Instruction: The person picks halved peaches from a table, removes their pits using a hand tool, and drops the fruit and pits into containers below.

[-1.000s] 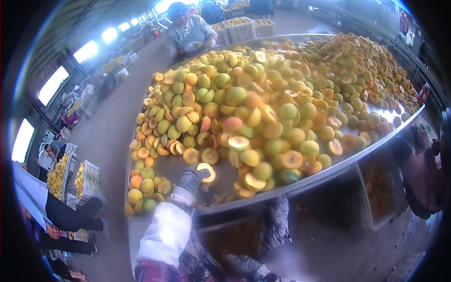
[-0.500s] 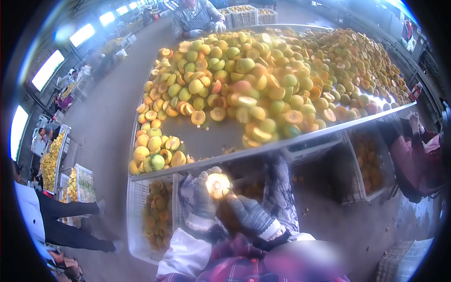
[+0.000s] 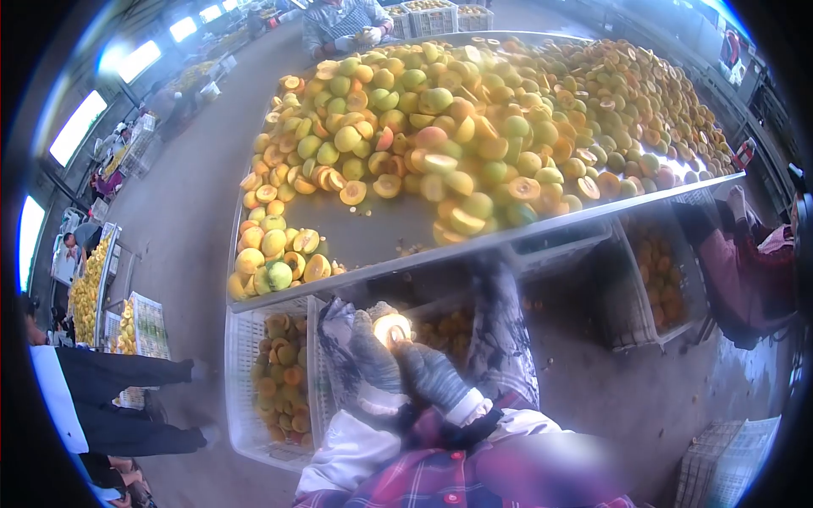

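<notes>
In front of my lap my gloved left hand (image 3: 375,354) is closed round a peach half (image 3: 389,324), its cut face turned up and washed out by bright light. My right hand (image 3: 435,378), in a grey glove with a white cuff, has its fingers pressed together at the near edge of that cut face. Whether a small tool sits in those fingers is hidden. Just beyond both hands runs the metal rim of a table (image 3: 474,251), heaped with yellow and green peach halves (image 3: 487,127). A small group of peaches (image 3: 273,244) lies at its near left corner.
Beneath the table stand a white crate (image 3: 240,381) of peaches at left and another crate (image 3: 641,292) at right. A co-worker (image 3: 343,25) works across the table; another person's legs (image 3: 728,271) are at right. Someone in dark trousers (image 3: 127,398) stands at left.
The view has shifted slightly, so the table sits a little higher. My right fingers have moved in over the peach half's cut face. My left hand keeps holding it.
</notes>
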A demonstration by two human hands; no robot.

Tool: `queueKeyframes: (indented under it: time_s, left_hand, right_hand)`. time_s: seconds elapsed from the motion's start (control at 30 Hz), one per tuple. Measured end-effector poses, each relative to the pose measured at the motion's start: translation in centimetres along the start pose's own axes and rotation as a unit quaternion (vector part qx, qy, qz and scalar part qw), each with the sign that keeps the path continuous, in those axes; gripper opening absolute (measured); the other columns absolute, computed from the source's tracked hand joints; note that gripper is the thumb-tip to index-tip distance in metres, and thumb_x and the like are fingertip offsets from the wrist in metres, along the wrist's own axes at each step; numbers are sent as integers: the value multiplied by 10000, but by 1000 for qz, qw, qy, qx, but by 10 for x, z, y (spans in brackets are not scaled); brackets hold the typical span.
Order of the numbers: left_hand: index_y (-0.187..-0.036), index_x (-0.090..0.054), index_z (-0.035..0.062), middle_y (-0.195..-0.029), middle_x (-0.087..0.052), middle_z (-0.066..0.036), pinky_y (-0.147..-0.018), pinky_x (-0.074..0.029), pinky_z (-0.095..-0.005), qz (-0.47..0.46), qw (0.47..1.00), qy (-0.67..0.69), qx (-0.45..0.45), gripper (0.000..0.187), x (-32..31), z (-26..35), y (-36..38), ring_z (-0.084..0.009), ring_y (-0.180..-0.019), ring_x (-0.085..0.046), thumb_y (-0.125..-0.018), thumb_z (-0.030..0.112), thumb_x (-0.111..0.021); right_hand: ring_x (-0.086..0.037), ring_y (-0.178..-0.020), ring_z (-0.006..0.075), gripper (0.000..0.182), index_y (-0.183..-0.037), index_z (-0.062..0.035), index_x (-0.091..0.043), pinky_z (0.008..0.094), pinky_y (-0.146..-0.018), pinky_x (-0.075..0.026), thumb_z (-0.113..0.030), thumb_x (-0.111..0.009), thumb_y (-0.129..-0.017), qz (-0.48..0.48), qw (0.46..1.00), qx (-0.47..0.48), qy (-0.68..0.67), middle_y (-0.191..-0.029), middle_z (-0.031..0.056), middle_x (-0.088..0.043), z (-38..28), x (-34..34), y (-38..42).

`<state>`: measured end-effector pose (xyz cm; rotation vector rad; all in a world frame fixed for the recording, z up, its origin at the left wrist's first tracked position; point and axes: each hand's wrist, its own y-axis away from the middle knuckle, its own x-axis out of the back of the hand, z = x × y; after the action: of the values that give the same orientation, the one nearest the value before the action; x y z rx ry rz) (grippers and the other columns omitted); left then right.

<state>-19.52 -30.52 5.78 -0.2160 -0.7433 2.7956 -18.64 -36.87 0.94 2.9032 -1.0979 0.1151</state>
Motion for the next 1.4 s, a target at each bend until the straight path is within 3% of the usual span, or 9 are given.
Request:
queueKeyframes:
  time_s: [0.17,0.4,0.47,0.9,1.2,1.27,1.3,1.37,1.4]
  left_hand:
    - [-1105,-587,18,-970,-626,-110,-728,-518,-286,82,927,108,349,269,3,-35,-3,-181,-822,-608,-940,223,-530]
    - [-1071,-602,11,-967,-623,-101,-773,-510,-309,-117,979,-93,137,263,33,-94,18,-189,-857,-603,-928,217,-525]
    - [-1044,-617,13,-966,-614,-95,-801,-497,-307,-33,927,71,367,268,23,-69,10,-196,-878,-593,-923,231,-519]
    - [-979,-627,39,-962,-596,-78,-819,-479,-324,-52,892,73,443,346,15,-36,5,-196,-888,-576,-923,351,-489]
    - [-945,-598,31,-887,-597,-69,-746,-487,-300,-266,882,98,376,341,35,-69,-6,-180,-842,-575,-965,329,-433]
    - [-937,-591,33,-877,-600,-59,-724,-486,-290,-360,898,-174,-183,292,41,-90,-5,-164,-832,-580,-968,295,-466]
    - [-937,-591,33,-877,-600,-59,-724,-486,-290,-360,898,-174,-185,292,39,-97,-1,-164,-832,-580,-968,295,-466]
    - [-951,-587,30,-889,-608,-62,-733,-490,-297,-197,892,218,344,260,28,-105,7,-161,-841,-583,-962,277,-507]
    - [-951,-587,30,-889,-608,-62,-733,-490,-297,-197,892,219,343,260,22,-94,5,-161,-841,-583,-962,277,-507]
  right_hand:
    - [-562,-1060,322,475,-1180,-24,-595,401,-915,-404,-428,-420,-1002,-20,992,-123,-1,-1104,190,-626,-9,5,1]
    - [-553,-1128,319,499,-1253,-19,-558,385,-962,-401,-420,-400,-1002,-94,986,-61,124,-1160,204,-618,-4,21,2]
    - [-512,-1207,317,486,-1270,-15,-542,372,-999,-384,-396,-393,-1007,-130,961,-212,-120,-1213,211,-595,-36,35,2]
    - [-558,-1113,317,520,-1320,-12,-497,323,-1017,-373,-409,-326,-1031,-111,962,-189,-161,-1195,190,-591,31,17,7]
    - [-608,-961,166,457,-1261,-26,-554,245,-866,-458,-365,-575,-956,-189,978,-59,61,-1087,111,-651,24,43,4]
    - [-611,-985,195,464,-1248,-24,-562,268,-829,-484,-332,-654,-913,-185,876,-265,-359,-1100,130,-641,-23,63,6]
    - [-611,-985,195,464,-1248,-24,-562,268,-829,-484,-332,-654,-913,-185,876,-263,-359,-1100,130,-641,-13,50,8]
    - [-601,-944,155,422,-1213,-17,-585,250,-768,-490,-303,-664,-912,51,846,-296,-441,-1064,97,-648,24,10,7]
    - [-601,-944,155,422,-1213,-17,-585,250,-768,-490,-303,-664,-912,51,846,-294,-441,-1064,97,-648,38,11,1]
